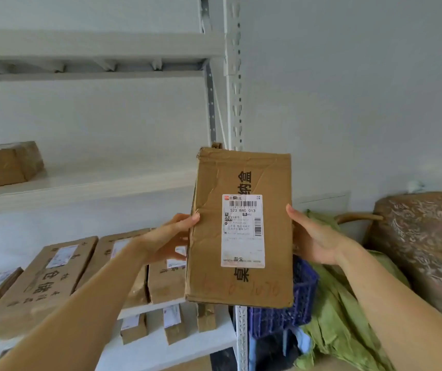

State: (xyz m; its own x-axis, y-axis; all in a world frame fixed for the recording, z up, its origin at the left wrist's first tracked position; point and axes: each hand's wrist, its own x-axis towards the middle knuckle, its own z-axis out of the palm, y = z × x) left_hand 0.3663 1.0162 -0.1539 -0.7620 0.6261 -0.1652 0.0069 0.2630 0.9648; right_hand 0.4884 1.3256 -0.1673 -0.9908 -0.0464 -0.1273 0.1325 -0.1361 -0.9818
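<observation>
1. You hold the cardboard parcel [240, 227] upright in the air in front of the white rack, with its shipping label [242, 245] facing you.
2. Your left hand [169, 236] grips the parcel's left edge, thumb on the front and fingers behind it. Your right hand [313, 236] clasps the right edge the same way.
3. Judging by this, the pick-up is done and you are at the label-reading stage. The parcel touches no shelf.
4. Placing it is what remains. The middle shelf [80, 188] has bare board beside one brown box [3, 164] at its far left. The lower shelf [177, 341] already carries a row of labelled boxes [53, 271].
5. To your right, a blue crate [302, 298] and green cloth [343, 303] lie below the parcel, beside the rack post.
6. Which shelf it belongs on cannot be told from here, so let the label decide.
</observation>
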